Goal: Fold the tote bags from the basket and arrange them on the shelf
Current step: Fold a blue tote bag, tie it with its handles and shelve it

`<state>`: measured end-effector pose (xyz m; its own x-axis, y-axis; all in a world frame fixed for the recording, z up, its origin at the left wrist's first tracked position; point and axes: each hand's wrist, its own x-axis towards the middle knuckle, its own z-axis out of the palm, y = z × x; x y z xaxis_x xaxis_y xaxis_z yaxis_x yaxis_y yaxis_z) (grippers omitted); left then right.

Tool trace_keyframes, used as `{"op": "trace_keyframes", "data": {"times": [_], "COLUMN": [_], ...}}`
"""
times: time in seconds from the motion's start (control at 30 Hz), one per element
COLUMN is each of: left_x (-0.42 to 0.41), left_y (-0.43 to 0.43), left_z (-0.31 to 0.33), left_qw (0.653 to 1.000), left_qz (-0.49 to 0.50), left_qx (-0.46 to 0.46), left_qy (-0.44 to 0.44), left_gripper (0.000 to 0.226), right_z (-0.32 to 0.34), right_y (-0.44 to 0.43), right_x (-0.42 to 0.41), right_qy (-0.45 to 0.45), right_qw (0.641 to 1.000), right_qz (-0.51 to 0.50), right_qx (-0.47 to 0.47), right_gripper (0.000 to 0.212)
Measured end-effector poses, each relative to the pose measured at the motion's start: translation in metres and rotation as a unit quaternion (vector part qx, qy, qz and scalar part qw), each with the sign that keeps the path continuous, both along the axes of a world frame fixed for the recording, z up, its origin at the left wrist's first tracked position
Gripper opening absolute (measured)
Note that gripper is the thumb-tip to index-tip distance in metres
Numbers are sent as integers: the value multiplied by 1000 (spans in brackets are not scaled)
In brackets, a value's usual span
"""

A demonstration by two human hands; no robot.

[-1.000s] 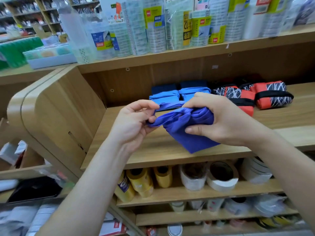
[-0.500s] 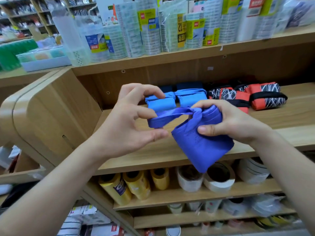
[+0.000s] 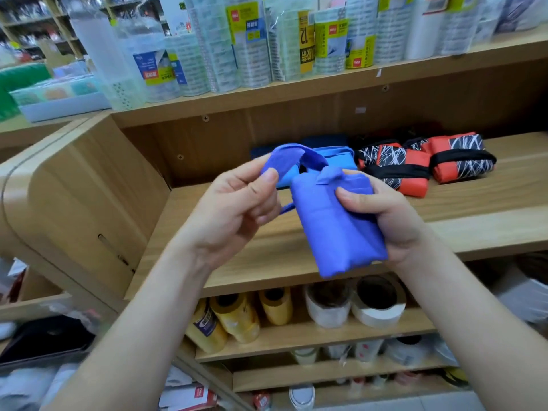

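tote bag (image 3: 335,229): one held, two red bags (image 3: 413,185) shelved

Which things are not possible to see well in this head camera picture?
Basket: outside the head view.
Light blue folded bags: partly hidden behind the blue tote bag and its strap.
Right hand fingers: behind the tote bag.
Dark bags at the shelf back: shadowed, number unclear.
Top-shelf labels: small print blurred.
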<state>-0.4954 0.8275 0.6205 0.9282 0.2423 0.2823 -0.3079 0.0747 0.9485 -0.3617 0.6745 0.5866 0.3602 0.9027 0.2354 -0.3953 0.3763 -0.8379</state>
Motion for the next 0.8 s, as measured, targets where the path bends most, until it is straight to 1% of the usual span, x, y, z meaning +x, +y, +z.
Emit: {"op": "trace_keyframes", "data": {"times": [0.07,0.17,0.23,0.3,0.37,0.43,0.5,0.53,0.6,0.63,0.67,0.7,0.73,0.8], "left_x": [1,-4,-9,-15,-17,-15,-12,-11,-11,-11,-11,-9,-7,-1], "left_y": [-12,-19,-20,-23,-26,-26,-21,-18,-11,-9,-8,-8,-9,-12], "left_z": [-7,-14,-18,-22,-26,-30,-33,-32,-33,-34,-34,-35,-36,-36], "left_qw": [1000,998,995,992,992,988,983,982,980,980,980,979,978,979], "left_qz": [15,29,33,39,50,87,116,118,114,111,110,111,113,127], "left_qx": [-1,53,92,111,114,124,140,147,158,162,165,169,172,162], "left_qy": [12,29,36,35,28,18,18,22,29,32,36,35,27,-2], "left_gripper": [28,27,37,51,60,58,49,47,46,47,47,47,45,34], "right_z": [-2,-4,-4,-4,-6,-9,-10,-11,-11,-10,-10,-10,-11,-9], "right_y": [5,7,8,9,11,14,15,13,6,4,2,2,4,11], "right_x": [-4,-6,-5,-6,-8,-12,-16,-17,-19,-20,-21,-22,-22,-24], "right_qy": [27,45,52,51,55,66,83,93,98,89,74,60,58,83], "right_qw": [998,991,985,977,971,969,968,971,984,987,988,987,985,977], "right_qz": [-50,-121,-159,-195,-218,-226,-229,-214,-143,-110,-98,-110,-136,-193], "right_qx": [-18,-44,-50,-64,-77,-75,-63,-53,-51,-71,-91,-102,-91,-46], "right_gripper": [47,35,32,39,49,51,50,48,41,39,42,45,46,39]}}
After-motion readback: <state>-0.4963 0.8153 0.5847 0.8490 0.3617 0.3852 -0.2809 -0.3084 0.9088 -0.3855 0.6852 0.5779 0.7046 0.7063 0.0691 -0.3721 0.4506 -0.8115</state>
